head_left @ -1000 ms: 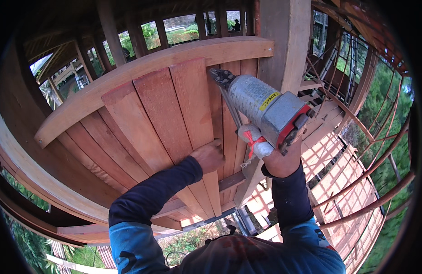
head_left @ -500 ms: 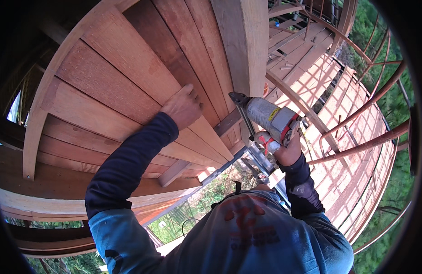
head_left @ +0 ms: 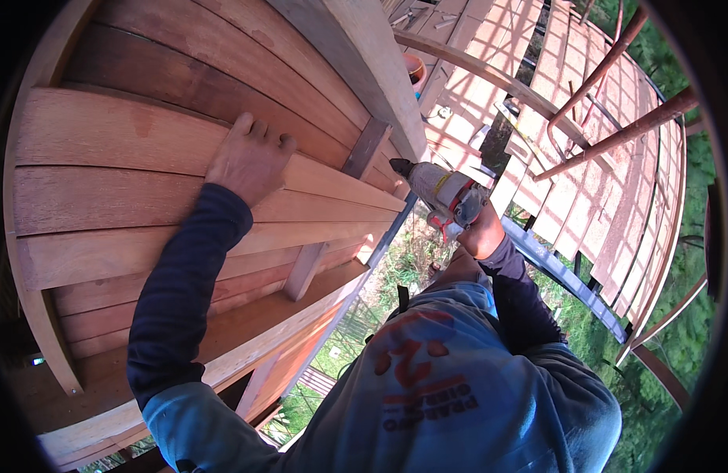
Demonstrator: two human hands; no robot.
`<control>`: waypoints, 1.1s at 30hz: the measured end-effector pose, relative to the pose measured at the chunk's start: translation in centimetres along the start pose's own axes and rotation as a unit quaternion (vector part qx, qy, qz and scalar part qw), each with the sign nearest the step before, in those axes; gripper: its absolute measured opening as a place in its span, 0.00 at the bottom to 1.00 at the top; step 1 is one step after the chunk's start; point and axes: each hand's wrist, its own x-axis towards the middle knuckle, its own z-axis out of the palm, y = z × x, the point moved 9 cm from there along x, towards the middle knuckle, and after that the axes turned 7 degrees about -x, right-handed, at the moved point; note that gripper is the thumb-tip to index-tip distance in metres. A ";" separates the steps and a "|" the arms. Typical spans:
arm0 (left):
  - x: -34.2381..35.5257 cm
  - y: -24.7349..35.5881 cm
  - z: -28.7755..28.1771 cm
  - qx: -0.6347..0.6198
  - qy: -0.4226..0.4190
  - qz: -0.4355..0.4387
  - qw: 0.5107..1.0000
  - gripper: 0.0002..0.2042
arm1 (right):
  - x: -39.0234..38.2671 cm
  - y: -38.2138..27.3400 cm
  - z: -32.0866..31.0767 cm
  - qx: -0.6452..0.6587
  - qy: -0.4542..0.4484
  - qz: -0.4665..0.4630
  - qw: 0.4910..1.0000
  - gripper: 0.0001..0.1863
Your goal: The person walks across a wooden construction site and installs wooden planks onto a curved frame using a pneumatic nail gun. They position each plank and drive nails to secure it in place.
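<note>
Raised wooden planks (head_left: 104,201), three of them side by side, lie across the left half, on top of a lower layer of boards (head_left: 187,75). Narrow gaps show between them; they taper together toward the right. Curved wooden rail (head_left: 52,347) runs along their left ends. Dark left sleeve (head_left: 187,292) comes up from the near side, crossing over the planks.

Left hand (head_left: 250,162) is palm down on the farthest raised plank, fingers slightly spread and bent at its far edge, pinching nothing visible. Short wooden crosspiece (head_left: 306,270) sits near, right of the sleeve; another crosspiece (head_left: 368,148) sits farther, beside a thick greyish post (head_left: 372,71). Orange-brown pot (head_left: 414,69) is just right of the post, far side. Blue shirt (head_left: 458,378) fills near center.

Nail gun (head_left: 443,185), grey body, black nose, is right of the planks, nose pointing left; contact at the tip, cannot tell. Right hand (head_left: 482,232) is wrapped around its grip end; exact finger placement hidden. Red tie visible just left of that hand.

Sunlit floorboards (head_left: 569,229) spread farther right, striped with shadow. Rusty pipe (head_left: 616,139) slants above them. Green foliage (head_left: 659,55) at far right.
</note>
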 end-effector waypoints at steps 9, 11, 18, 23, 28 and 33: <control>-0.1 0.0 0.2 0.011 -0.039 0.001 0.999 0.26 | 1.0 3.4 1.6 0.002 -0.022 -0.011 1.000 0.26; 0.0 -0.1 0.2 0.008 -0.061 -0.006 0.998 0.27 | 1.3 3.1 1.7 -0.019 -0.035 -0.011 0.999 0.25; 0.4 0.2 -0.1 0.016 -0.023 0.009 1.000 0.26 | 2.2 3.6 2.2 0.015 -0.023 0.005 1.000 0.21; 1.3 1.7 1.8 0.023 0.001 0.044 0.999 0.13 | 2.8 8.8 3.4 0.182 -0.042 0.071 0.980 0.23; 1.7 3.5 4.1 0.027 -0.024 0.046 0.998 0.17 | 3.7 11.5 4.0 0.099 -0.078 0.052 0.991 0.23; 2.7 4.7 5.3 0.007 -0.008 0.030 1.000 0.19 | 5.3 15.5 4.6 -0.001 -0.095 -0.007 0.995 0.19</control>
